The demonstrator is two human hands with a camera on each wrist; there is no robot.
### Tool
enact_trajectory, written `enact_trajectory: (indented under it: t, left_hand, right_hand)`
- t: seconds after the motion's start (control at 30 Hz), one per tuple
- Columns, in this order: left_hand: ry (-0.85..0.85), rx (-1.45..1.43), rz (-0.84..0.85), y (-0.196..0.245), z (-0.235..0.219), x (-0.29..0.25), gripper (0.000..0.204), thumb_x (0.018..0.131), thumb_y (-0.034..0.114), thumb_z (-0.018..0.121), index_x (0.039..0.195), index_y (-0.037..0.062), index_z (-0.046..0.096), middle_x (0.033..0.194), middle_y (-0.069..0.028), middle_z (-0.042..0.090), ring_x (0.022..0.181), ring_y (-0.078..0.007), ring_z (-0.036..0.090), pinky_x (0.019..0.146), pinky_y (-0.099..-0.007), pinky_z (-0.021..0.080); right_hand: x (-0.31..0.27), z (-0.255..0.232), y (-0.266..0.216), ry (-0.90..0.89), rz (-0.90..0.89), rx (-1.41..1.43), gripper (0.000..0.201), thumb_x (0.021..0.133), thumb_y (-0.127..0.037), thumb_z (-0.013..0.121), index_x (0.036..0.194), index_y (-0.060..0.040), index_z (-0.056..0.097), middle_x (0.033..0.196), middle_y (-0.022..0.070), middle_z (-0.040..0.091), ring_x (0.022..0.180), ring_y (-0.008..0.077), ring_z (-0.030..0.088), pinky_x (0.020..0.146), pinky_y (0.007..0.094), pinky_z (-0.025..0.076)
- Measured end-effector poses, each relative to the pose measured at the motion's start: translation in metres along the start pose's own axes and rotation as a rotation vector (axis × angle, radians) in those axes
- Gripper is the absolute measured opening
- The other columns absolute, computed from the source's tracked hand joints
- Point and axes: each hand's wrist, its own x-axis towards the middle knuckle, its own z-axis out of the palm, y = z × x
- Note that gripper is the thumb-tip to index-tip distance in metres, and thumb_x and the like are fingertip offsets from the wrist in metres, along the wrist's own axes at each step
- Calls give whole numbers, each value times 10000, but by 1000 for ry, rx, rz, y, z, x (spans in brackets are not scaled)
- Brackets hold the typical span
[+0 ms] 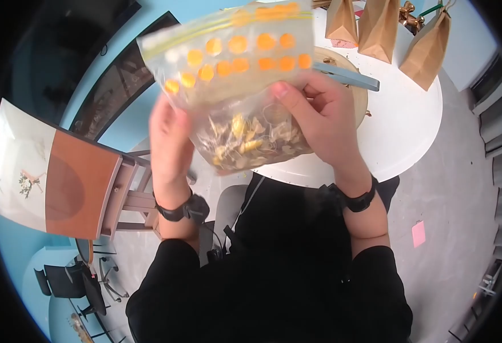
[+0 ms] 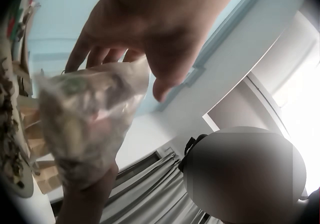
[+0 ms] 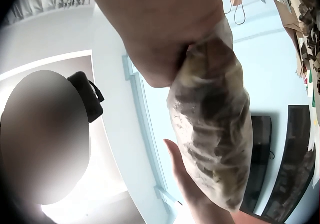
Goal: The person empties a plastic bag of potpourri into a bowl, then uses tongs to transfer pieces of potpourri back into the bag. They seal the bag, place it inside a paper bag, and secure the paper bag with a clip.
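A clear zip bag point(image 1: 236, 94) with orange dots on its upper part is held up over the near edge of the table. Dried, flaky yellow and brown pieces point(image 1: 251, 137) fill its lower half. My right hand point(image 1: 325, 114) grips the bag's right side, thumb on the front face and fingers curled behind. At the left edge is my left hand point(image 1: 170, 140), blurred in the head view. In the left wrist view, the left hand point(image 2: 155, 29) has its fingers beside the bag and its extended thumb apart from it.
On the round white table point(image 1: 402, 126) is a round tray point(image 1: 361, 103) with dark dried bits, partly behind the bag. A grey-blue flat tool point(image 1: 348, 77) lies across its rim. Brown paper bags point(image 1: 377, 31) stand at the back. A wooden-framed piece point(image 1: 85, 183) is at left.
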Motion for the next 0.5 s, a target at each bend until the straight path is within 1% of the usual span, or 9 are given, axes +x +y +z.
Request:
enact_trajectory:
  t: [0.03, 0.1, 0.2, 0.3, 0.4, 0.43, 0.47, 0.5]
  left_hand:
    - [-74, 124, -121, -1, -4, -7, 507, 895, 268, 703, 1266, -37, 541, 1175, -96, 644, 1092, -178, 594, 970, -334, 446]
    - [-31, 85, -202, -4, 9, -15, 453, 865, 176, 736, 1231, -30, 567, 1132, -89, 663, 1033, -159, 615, 925, -304, 466]
    - [-23, 72, -202, -5, 15, -18, 369, 850, 82, 736, 1177, -24, 602, 1076, -77, 681, 965, -139, 631, 875, -281, 485]
    - [-61, 102, -275, -12, 22, -21, 313, 851, 50, 728, 1139, -19, 626, 1046, -68, 688, 941, -128, 633, 851, -278, 493]
    - [-159, 55, -303, -25, 26, -26, 265, 870, 67, 723, 1106, -17, 639, 1028, -63, 690, 900, -107, 623, 809, -267, 492]
    - [-188, 50, -314, -29, 26, -28, 256, 873, 77, 723, 1098, -16, 642, 1020, -61, 692, 886, -103, 621, 798, -263, 491]
    - [-194, 84, -330, -32, 25, -29, 221, 898, 98, 703, 1083, -14, 654, 981, -50, 695, 844, -93, 614, 772, -256, 489]
    - [-195, 88, -346, -34, 25, -30, 213, 909, 103, 691, 1083, -13, 656, 970, -45, 694, 838, -92, 614, 767, -255, 489]
  right_hand:
    - [-1, 0, -1, 35, -22, 35, 179, 899, -168, 680, 873, 7, 658, 675, -12, 619, 634, 22, 508, 582, 195, 411]
    - [-3, 5, -3, 104, -57, 106, 173, 911, -170, 674, 913, 2, 661, 740, -11, 646, 666, 23, 523, 596, 188, 419]
    - [-1, 5, -21, 153, -19, 294, 176, 926, -171, 666, 965, 0, 654, 845, 3, 659, 748, 33, 558, 661, 187, 452]
    - [-3, -16, -30, 121, 42, 340, 177, 936, -164, 660, 995, 3, 649, 905, 12, 658, 824, 49, 587, 734, 200, 481]
    - [-12, -40, -27, 56, 105, 101, 167, 947, -151, 647, 997, 8, 657, 904, 8, 650, 826, 58, 588, 759, 209, 480]
    - [-14, -41, -25, 96, 39, 101, 170, 951, -153, 642, 1000, 9, 660, 888, 0, 646, 810, 50, 576, 738, 203, 468]
    - [-16, -40, -23, 134, -27, 102, 173, 955, -154, 638, 1003, 10, 663, 871, -8, 641, 793, 41, 564, 717, 196, 456]
    - [-18, -39, -22, 171, -90, 104, 176, 958, -155, 634, 1005, 11, 666, 855, -16, 637, 776, 32, 552, 696, 190, 444]
